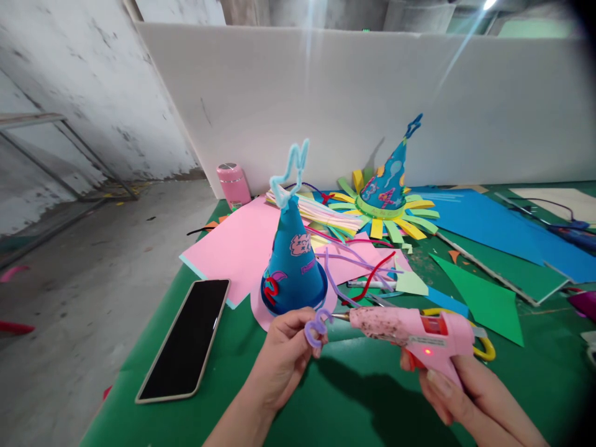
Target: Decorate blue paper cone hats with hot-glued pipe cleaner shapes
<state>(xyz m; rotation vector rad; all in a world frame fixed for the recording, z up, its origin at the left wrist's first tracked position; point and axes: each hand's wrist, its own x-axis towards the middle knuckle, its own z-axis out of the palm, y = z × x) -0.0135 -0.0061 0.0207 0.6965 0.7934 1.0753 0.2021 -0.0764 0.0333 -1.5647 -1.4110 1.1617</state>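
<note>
Left hand pinched, right hand curled

The head camera looks forward and down, near the table.

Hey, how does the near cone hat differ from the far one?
The near hat has a pale blue topper; the far hat has a darker blue topper. The near hat has a pink brim, while the far hat is ringed by yellow and green strips. Both are decorated blue cones.
</note>
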